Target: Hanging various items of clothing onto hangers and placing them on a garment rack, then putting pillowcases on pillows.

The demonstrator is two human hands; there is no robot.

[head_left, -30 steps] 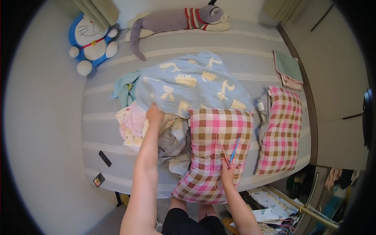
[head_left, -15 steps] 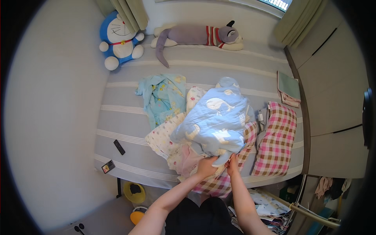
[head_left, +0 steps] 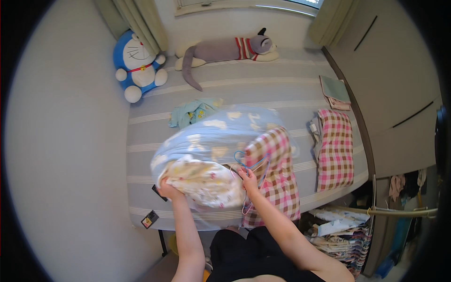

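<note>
A grey plush animal [head_left: 213,50] lay beneath the window [head_left: 221,6]; a blue-and-white plush figure [head_left: 143,77] sat partly behind the left curtain [head_left: 138,23]; a folded green cloth [head_left: 334,89] lay along the bed's [head_left: 263,77] right side.

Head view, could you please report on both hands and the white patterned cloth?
Left hand gripping white patterned cloth. Right hand holding thin hangers. Blue blanket just beyond cloth; nearer checked pillow beside right hand.
</note>
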